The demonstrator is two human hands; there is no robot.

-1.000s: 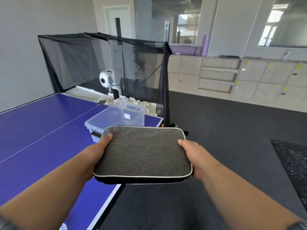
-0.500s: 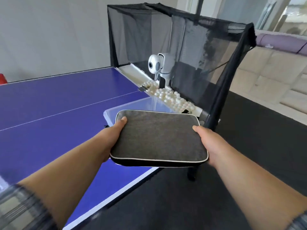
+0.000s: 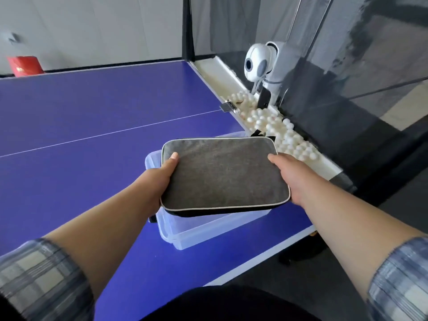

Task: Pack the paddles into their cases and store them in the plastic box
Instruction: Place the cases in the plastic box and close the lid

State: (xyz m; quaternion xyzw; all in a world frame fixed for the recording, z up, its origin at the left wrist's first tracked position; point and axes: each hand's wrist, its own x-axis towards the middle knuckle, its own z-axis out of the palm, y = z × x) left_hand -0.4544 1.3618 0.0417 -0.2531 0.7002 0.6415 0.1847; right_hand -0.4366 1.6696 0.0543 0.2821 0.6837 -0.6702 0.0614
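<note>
Fingers of both hands (left hand, right hand) grip the gray case above the plastic box.

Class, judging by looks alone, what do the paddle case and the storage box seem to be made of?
Paddle case: likely woven fabric, matte grey with a heathered texture and pale piped edging. Plastic box: translucent, slightly glossy plastic; the blue table shows through its walls.
</note>
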